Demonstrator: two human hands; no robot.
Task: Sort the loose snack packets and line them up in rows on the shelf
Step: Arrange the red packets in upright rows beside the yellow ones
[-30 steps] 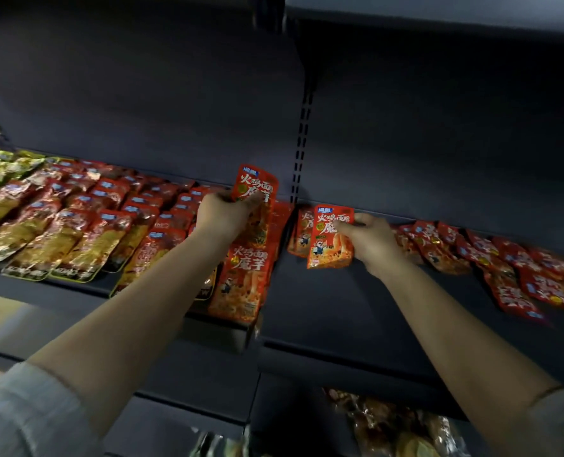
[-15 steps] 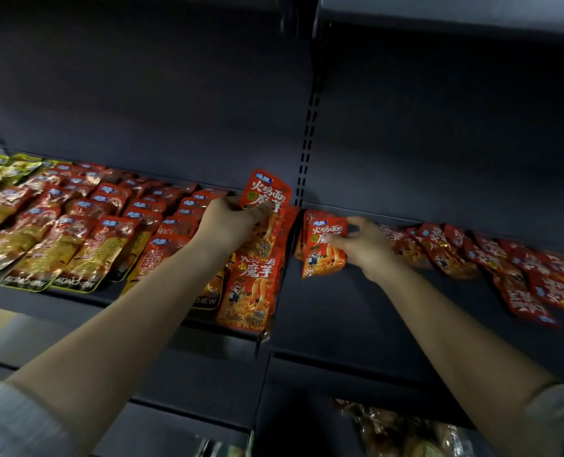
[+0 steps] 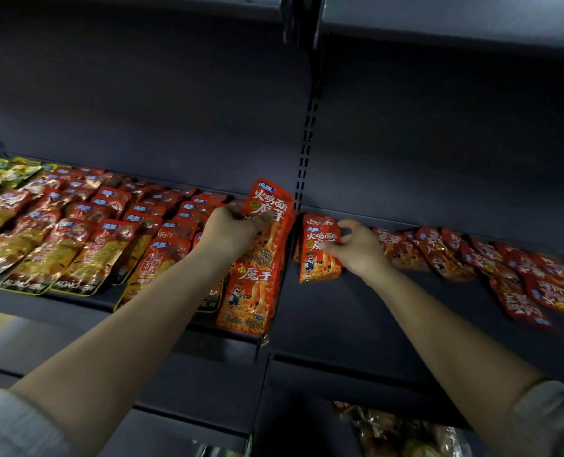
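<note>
While gripped: red packet (image 3: 268,202) (flame-printed).

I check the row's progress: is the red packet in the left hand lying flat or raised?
Raised. The left hand grips the red packet by its lower part, and its top stands up against the back panel, above the flat packets.

Two hands (image 3: 231,232) are showing, each gripping one red packet (image 3: 267,201), while the shelf (image 3: 356,324) is carrying too many overlapping red, brown and green packets to be counting exactly.
</note>
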